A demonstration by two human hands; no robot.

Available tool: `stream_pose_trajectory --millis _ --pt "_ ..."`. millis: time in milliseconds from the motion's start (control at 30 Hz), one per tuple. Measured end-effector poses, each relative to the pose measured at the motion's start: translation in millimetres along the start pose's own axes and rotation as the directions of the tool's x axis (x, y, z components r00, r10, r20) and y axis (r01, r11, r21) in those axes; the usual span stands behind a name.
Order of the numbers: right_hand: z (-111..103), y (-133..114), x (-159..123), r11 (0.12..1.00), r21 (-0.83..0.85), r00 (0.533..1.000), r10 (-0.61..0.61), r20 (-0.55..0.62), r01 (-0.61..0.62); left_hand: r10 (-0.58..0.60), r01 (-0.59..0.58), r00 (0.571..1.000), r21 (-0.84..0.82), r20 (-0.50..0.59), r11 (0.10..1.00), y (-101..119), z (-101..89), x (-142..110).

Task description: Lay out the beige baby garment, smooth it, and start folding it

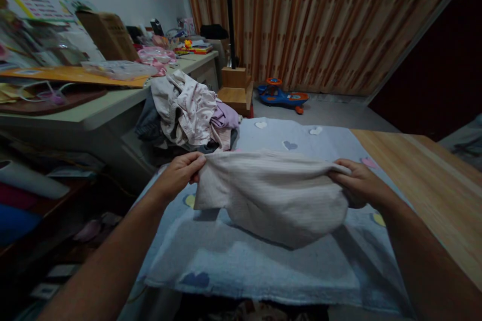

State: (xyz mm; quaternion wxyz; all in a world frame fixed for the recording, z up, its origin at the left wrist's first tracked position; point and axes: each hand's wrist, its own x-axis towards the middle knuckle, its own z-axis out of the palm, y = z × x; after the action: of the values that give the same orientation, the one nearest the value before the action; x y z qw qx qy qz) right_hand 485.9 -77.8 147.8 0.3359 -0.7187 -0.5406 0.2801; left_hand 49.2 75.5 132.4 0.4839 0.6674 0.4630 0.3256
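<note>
A pale pink knit garment (271, 198) is held up over a blue heart-patterned blanket (241, 266), stretched between both hands. The fingers of the left hand (178, 175) curl over one end, pinching the cloth against the thumb; those of the right hand (361, 184) pinch the other end. A heap of clothes (184, 113) lies at the blanket's far edge, and a blue toy ride-on car (282, 95) stands on the floor beyond it.

Upper centre: heap of crumpled clothes (184, 113) lay against white desk (86, 119) | Upper centre-right: blue ride-on toy car (282, 96) stood on grey floor (335, 115) before striped curtain (324, 25) | Right edge: wood-grain tabletop (425, 175)
</note>
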Motion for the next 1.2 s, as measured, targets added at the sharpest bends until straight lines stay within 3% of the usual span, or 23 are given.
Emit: stream_pose_trajectory --millis 67,167,267,367,433,467,500,533,600,633,667,700,733,800,867,933,1033,1133,1200 --pt "18.7 15.3 23.8 0.978 -0.204 0.999 -0.031 0.037 0.038 -0.023 0.024 0.999 -0.022 0.025 0.999 -19.2 16.0 19.2" --pt "36.1 32.5 36.9 0.940 -0.328 0.994 -0.073 0.083 0.097 -0.082 0.083 0.997 -0.119 0.012 0.989 -47.6 34.7 37.7" --pt "35.6 34.9 37.6 0.949 -0.293 0.978 -0.055 0.203 0.114 -0.039 0.034 0.998 -0.112 -0.047 0.993 -66.7 44.4 47.2" --pt "27.5 28.3 46.0 0.962 -0.244 0.933 -0.030 0.359 0.126 0.025 -0.024 0.993 0.011 -0.113 1.000 -71.3 47.8 56.5" --pt "25.9 24.7 58.0 0.955 -0.270 0.936 -0.022 0.352 0.124 0.082 -0.062 0.983 0.118 -0.167 0.991 -67.7 50.4 63.2" --pt "27.2 23.8 64.7 0.946 -0.301 0.963 -0.035 0.268 0.118 0.128 -0.093 0.970 0.174 -0.205 0.980 -64.8 52.6 65.6" --pt "30.0 23.4 70.7 0.934 -0.343 0.991 -0.068 0.112 0.103 0.186 -0.129 0.952 0.232 -0.245 0.964 -61.7 55.4 66.7" --pt "33.9 23.6 75.4 0.918 -0.389 0.989 -0.122 -0.088 0.079 0.251 -0.166 0.926 0.292 -0.281 0.942 -58.7 58.8 66.1" --pt "44.1 25.1 78.0 0.887 -0.462 0.868 -0.249 -0.429 0.026 0.369 -0.224 0.869 0.402 -0.329 0.888 -54.6 66.7 58.7" --pt "49.6 26.3 75.1 0.876 -0.483 0.801 -0.302 -0.516 0.019 0.406 -0.236 0.853 0.451 -0.328 0.861 -54.0 70.6 51.8" --pt "55.1 27.9 69.5 0.869 -0.494 0.766 -0.337 -0.547 0.030 0.427 -0.237 0.847 0.495 -0.315 0.836 -54.4 74.0 43.1" --pt "60.3 30.0 61.3 0.867 -0.495 0.772 -0.352 -0.530 0.055 0.427 -0.231 0.861 0.537 -0.275 0.812 -55.8 76.8 32.8" --pt "65.4 32.7 51.1 0.872 -0.482 0.806 -0.346 -0.481 0.087 0.389 -0.220 0.900 0.570 -0.194 0.792 -58.1 79.0 21.7" --pt "74.7 39.5 27.4 0.901 -0.419 0.925 -0.250 -0.286 0.114 0.191 -0.200 0.978 0.609 0.080 0.768 -64.1 82.0 -1.2" --pt "82.9 47.5 4.6 0.928 -0.366 0.993 -0.102 -0.051 0.077 0.026 -0.151 0.979 0.636 0.202 0.757 -70.1 84.9 -21.0" --pt "89.4 54.5 -12.2 0.925 -0.377 0.996 -0.021 0.089 0.053 -0.015 -0.141 0.972 0.632 0.235 0.762 -74.0 89.2 -34.5" --pt "94.6 59.5 -21.9 0.923 -0.385 0.978 0.075 0.194 0.006 -0.053 -0.104 0.963 0.549 0.263 0.830 -75.2 99.4 -41.2" --pt "97.4 58.5 -17.0 0.957 -0.275 0.974 0.142 0.178 -0.089 -0.101 -0.024 0.957 0.422 0.273 0.906 -74.2 112.8 -36.8" --pt "101.5 57.0 -9.6 0.980 -0.065 0.976 0.195 0.098 -0.189 -0.128 0.056 0.956 0.263 0.263 0.963 -73.4 122.5 -31.8"
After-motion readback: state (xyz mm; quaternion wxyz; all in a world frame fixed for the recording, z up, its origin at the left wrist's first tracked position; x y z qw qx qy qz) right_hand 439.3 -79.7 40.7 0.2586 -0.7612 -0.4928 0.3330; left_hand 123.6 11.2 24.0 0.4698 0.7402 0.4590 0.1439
